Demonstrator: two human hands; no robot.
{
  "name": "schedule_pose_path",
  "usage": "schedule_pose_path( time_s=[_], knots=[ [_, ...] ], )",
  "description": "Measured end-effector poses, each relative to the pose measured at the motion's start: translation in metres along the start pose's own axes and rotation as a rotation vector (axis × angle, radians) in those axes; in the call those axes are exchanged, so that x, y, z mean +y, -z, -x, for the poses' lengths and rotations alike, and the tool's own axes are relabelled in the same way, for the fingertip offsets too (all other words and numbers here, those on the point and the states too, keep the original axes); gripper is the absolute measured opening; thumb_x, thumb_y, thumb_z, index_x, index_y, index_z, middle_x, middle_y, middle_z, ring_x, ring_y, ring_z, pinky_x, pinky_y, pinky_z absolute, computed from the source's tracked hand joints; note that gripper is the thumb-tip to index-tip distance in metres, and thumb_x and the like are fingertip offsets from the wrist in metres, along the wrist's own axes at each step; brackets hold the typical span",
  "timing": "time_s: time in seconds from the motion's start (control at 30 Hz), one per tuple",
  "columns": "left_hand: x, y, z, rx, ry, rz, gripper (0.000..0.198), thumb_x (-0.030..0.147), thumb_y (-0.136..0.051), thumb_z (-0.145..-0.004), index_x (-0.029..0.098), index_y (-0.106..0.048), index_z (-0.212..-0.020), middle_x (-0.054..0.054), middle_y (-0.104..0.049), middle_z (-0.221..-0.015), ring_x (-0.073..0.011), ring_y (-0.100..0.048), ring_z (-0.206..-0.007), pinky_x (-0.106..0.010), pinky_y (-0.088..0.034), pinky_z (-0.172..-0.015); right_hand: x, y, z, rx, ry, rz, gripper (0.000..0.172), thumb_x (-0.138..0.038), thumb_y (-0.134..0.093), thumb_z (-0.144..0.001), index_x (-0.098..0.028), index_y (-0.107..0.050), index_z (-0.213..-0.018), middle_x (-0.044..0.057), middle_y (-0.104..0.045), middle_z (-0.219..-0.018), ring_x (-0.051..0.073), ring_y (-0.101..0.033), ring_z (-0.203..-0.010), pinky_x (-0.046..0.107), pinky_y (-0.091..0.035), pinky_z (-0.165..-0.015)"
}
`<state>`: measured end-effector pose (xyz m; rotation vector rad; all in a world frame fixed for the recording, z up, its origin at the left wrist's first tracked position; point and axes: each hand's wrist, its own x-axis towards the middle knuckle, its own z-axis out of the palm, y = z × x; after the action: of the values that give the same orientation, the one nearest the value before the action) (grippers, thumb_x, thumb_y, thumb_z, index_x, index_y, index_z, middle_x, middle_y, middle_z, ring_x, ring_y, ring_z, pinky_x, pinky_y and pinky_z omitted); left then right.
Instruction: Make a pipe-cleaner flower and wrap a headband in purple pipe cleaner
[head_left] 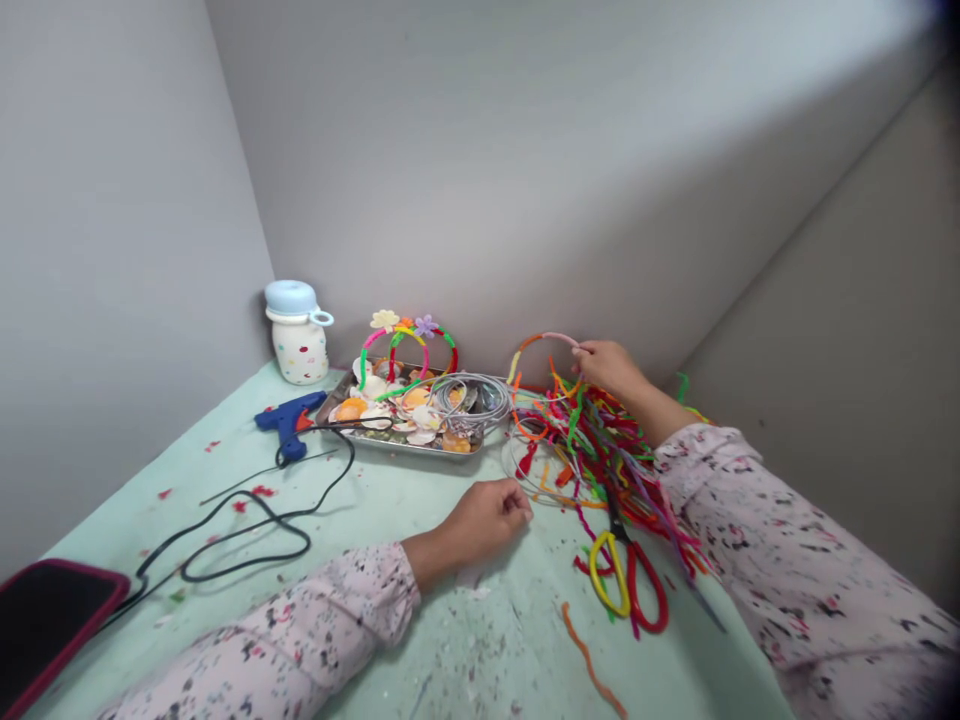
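My right hand (611, 368) pinches a wire hoop (553, 337) partly wrapped in pink, orange and yellow pipe cleaner, holding it raised at the back right. Beneath that hand spreads a heap of loose pipe cleaners (600, 440) in many colours. My left hand (487, 520) rests on the table, fingers curled in, with nothing visible in them. Scissors (628, 580) with one yellow and one red handle lie to its right, blades partly hidden by the heap. A coil of grey wire (480, 400) sits on the metal tray's right side.
The metal tray (405, 449) holds shells and two finished-looking hoops with flowers (405, 325). A blue glue gun (292, 422) with a black cord (259, 515) lies left of it. Behind stands a white bottle (300, 345). A phone (56, 625) lies front left. Walls border the table.
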<state>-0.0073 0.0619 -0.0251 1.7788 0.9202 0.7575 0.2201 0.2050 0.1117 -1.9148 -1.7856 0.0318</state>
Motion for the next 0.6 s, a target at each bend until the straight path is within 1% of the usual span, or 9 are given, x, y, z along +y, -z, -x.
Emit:
schedule_pose_path(
  time_s=[0.1, 0.2, 0.27, 0.3, 0.33, 0.4, 0.47, 0.53, 0.6],
  knots=[
    [-0.002, 0.000, 0.000, 0.006, -0.012, -0.003, 0.014, 0.023, -0.053, -0.075, 0.014, -0.063, -0.078, 0.001, -0.056, -0.066, -0.0097, -0.046, -0.060, -0.020, -0.033, -0.056, -0.001, 0.003, -0.002, 0.081, 0.010, 0.005, 0.032, -0.030, -0.044, -0.086, -0.016, -0.071, -0.093, 0.007, -0.070, -0.076, 0.017, -0.058, -0.064, 0.026, -0.037, -0.059],
    [-0.003, 0.000, 0.000, 0.004, -0.007, -0.017, 0.015, 0.023, -0.053, -0.076, 0.014, -0.063, -0.078, 0.001, -0.056, -0.066, -0.0098, -0.046, -0.061, -0.020, -0.034, -0.056, -0.003, 0.010, -0.002, 0.227, 0.079, -0.012, 0.034, -0.031, -0.041, -0.088, -0.017, -0.068, -0.103, 0.009, -0.070, -0.088, 0.019, -0.059, -0.075, 0.027, -0.039, -0.066],
    [-0.003, -0.001, 0.000, 0.005, -0.004, -0.021, 0.015, 0.024, -0.052, -0.076, 0.014, -0.063, -0.079, 0.001, -0.056, -0.065, -0.0098, -0.046, -0.060, -0.020, -0.034, -0.056, -0.005, 0.012, -0.003, 0.300, 0.137, -0.036, 0.034, -0.032, -0.042, -0.088, -0.017, -0.068, -0.103, 0.009, -0.070, -0.087, 0.019, -0.059, -0.077, 0.027, -0.039, -0.067],
    [-0.003, -0.001, 0.000, 0.006, -0.003, -0.020, 0.016, 0.024, -0.052, -0.076, 0.014, -0.063, -0.079, 0.001, -0.056, -0.065, -0.0099, -0.046, -0.060, -0.020, -0.034, -0.056, -0.007, 0.013, -0.004, 0.316, 0.155, -0.053, 0.034, -0.033, -0.042, -0.088, -0.016, -0.068, -0.102, 0.009, -0.069, -0.086, 0.019, -0.058, -0.076, 0.027, -0.039, -0.067],
    [-0.003, -0.001, 0.000, 0.009, -0.003, -0.021, 0.016, 0.024, -0.052, -0.076, 0.014, -0.063, -0.079, 0.001, -0.056, -0.066, -0.0100, -0.046, -0.060, -0.020, -0.034, -0.056, -0.009, 0.013, -0.005, 0.303, 0.153, -0.079, 0.033, -0.033, -0.042, -0.089, -0.016, -0.068, -0.102, 0.009, -0.068, -0.084, 0.019, -0.057, -0.075, 0.027, -0.039, -0.067],
    [-0.003, -0.001, 0.001, 0.013, -0.005, -0.031, 0.016, 0.024, -0.052, -0.076, 0.014, -0.063, -0.078, 0.000, -0.057, -0.067, -0.0103, -0.047, -0.061, -0.020, -0.034, -0.056, -0.015, 0.013, -0.007, 0.222, 0.113, -0.151, 0.034, -0.032, -0.041, -0.089, -0.015, -0.067, -0.102, 0.008, -0.066, -0.080, 0.017, -0.054, -0.069, 0.026, -0.038, -0.063],
    [-0.002, -0.002, 0.001, 0.014, -0.013, -0.042, 0.015, 0.024, -0.052, -0.075, 0.014, -0.063, -0.078, 0.000, -0.057, -0.067, -0.0106, -0.047, -0.062, -0.020, -0.034, -0.056, -0.024, 0.010, -0.007, 0.068, 0.067, -0.227, 0.035, -0.029, -0.038, -0.089, -0.014, -0.066, -0.103, 0.005, -0.061, -0.072, 0.014, -0.050, -0.060, 0.024, -0.036, -0.057],
    [-0.002, -0.002, 0.001, 0.012, -0.018, -0.038, 0.015, 0.024, -0.052, -0.075, 0.014, -0.063, -0.078, 0.000, -0.057, -0.067, -0.0104, -0.046, -0.061, -0.020, -0.034, -0.056, -0.037, 0.005, -0.005, -0.134, 0.097, -0.261, 0.033, -0.029, -0.040, -0.088, -0.014, -0.067, -0.099, 0.001, -0.056, -0.063, 0.012, -0.045, -0.053, 0.023, -0.034, -0.052],
    [-0.001, -0.002, 0.001, 0.009, -0.019, -0.027, 0.015, 0.023, -0.051, -0.075, 0.014, -0.063, -0.078, 0.000, -0.056, -0.066, -0.0103, -0.046, -0.061, -0.020, -0.034, -0.055, -0.053, -0.003, 0.000, -0.260, 0.148, -0.271, 0.029, -0.029, -0.044, -0.086, -0.017, -0.069, -0.093, -0.001, -0.053, -0.058, 0.010, -0.042, -0.050, 0.021, -0.033, -0.050]
  ],
)
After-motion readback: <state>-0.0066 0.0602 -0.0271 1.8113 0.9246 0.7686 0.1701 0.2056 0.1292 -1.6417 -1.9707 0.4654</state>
